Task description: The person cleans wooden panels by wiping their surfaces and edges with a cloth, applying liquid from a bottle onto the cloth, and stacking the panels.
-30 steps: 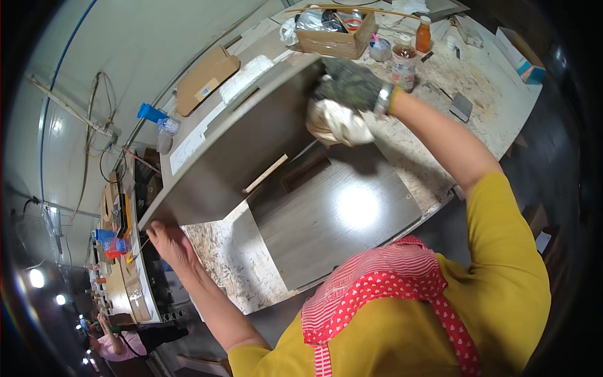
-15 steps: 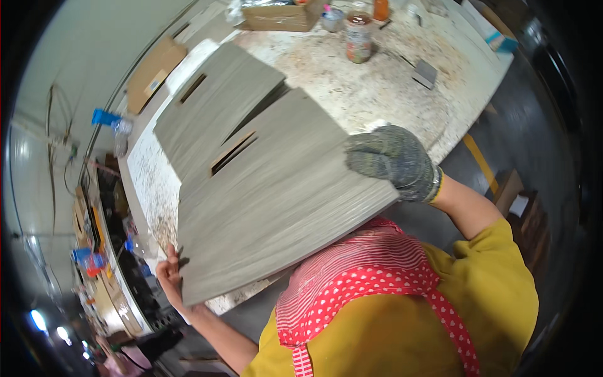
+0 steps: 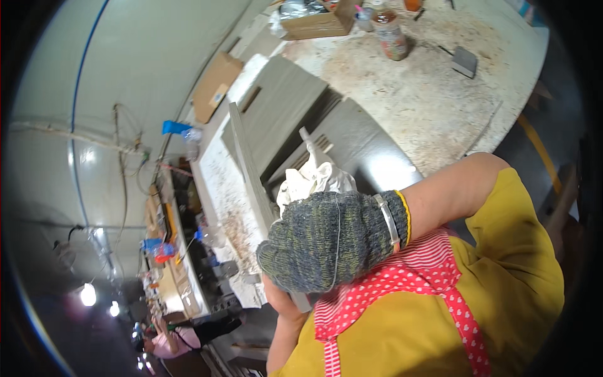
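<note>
A grey wood-grain board (image 3: 249, 169) is tipped up on its edge, so I see it as a narrow strip. My right hand (image 3: 333, 242), in a dark knitted glove, closes around a crumpled white cloth (image 3: 317, 179) against the board's near part. Behind the glove, my bare left hand (image 3: 281, 300) grips the board's near end; its fingers are mostly hidden. Beyond the board lies another slotted grey board (image 3: 286, 94), with more board edges beneath. Right of it is a shiny grey board (image 3: 370, 135).
On the stained white table (image 3: 440, 107) are a bottle (image 3: 391, 39), a grey block (image 3: 464, 61) and an open cardboard box (image 3: 320, 26). A flat cardboard piece (image 3: 217, 85) rests by the wall. Another person (image 3: 166, 342) is at the lower left.
The board has turned from lying nearly flat to standing on edge. My right hand has moved left across it, and the white cloth now shows fully. My left hand has shifted right.
</note>
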Demonstrator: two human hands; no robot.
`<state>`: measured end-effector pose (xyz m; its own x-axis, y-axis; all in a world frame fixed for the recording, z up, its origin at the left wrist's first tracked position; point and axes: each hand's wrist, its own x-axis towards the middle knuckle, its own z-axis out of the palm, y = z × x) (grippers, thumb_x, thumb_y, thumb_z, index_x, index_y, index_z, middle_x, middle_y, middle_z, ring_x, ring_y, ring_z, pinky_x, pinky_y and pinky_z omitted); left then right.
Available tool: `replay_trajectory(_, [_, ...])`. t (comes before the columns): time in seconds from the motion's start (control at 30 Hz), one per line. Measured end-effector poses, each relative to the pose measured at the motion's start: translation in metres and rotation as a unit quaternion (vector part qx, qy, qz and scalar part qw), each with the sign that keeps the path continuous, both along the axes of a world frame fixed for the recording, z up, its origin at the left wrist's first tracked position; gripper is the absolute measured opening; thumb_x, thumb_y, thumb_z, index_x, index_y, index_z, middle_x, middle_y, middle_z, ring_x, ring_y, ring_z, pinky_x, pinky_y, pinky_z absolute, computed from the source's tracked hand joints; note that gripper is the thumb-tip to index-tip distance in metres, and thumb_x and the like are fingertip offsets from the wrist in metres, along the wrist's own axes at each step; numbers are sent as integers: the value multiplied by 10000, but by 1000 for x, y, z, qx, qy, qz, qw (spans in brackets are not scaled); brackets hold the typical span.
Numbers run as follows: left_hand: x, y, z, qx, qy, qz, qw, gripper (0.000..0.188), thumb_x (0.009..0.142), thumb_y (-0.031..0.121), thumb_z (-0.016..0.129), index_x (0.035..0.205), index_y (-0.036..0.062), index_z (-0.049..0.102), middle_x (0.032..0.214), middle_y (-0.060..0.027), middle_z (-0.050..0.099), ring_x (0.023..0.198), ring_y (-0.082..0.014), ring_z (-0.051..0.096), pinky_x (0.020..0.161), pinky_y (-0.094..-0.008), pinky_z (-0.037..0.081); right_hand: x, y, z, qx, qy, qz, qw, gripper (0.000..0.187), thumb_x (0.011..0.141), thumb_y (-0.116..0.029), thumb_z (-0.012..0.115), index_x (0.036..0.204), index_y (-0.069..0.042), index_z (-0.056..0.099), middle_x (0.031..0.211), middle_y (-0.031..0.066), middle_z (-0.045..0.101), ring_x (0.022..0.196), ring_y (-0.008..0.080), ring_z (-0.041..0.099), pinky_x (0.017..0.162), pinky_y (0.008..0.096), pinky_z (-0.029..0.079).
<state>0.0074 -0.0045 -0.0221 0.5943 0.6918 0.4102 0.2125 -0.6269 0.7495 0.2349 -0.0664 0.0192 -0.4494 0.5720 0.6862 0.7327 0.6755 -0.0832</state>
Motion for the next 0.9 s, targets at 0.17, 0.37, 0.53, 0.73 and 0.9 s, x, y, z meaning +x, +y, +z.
replay_trajectory(0.17, [-14,5,1,148,-42,89,984,283,831,-76,478,1112,-86,510,1123,-143,549,1017,-205,529,879,-316,415,22,11,14,13,126,-19,992,374,839,-246,490,1190,-116,514,1233,118,510,1082,304,517,914,415,404])
replay_trajectory(0.37, [-13,6,0,127,-14,108,986,402,770,-100,533,1170,-71,505,1173,-206,547,1097,-292,530,942,-367,385,38,33,-16,-251,325,-56,910,317,836,-213,529,1124,-82,560,1105,169,547,1030,329,522,896,397,404])
replay_trajectory(0.53, [-14,6,-12,139,33,65,988,509,758,-118,513,1256,-69,419,1282,-258,447,1197,-384,441,992,-407,345,30,40,-39,-230,327,-40,916,335,843,-262,572,1109,-59,579,1042,161,609,970,314,575,862,384,430])
replay_trajectory(0.73, [-14,7,-15,116,36,100,988,544,768,-106,530,1289,-50,384,1299,-265,424,1198,-384,439,991,-406,348,35,30,-35,-287,272,-63,916,325,866,-287,522,1118,-86,562,1097,153,578,1015,323,545,886,392,415])
replay_trajectory(0.9, [-3,4,-17,147,55,42,987,550,773,-89,535,1296,-8,385,1288,-288,419,1189,-415,440,977,-416,368,35,27,-52,-258,278,-50,924,315,867,-295,521,1102,-90,570,1085,156,581,1015,319,546,892,391,412])
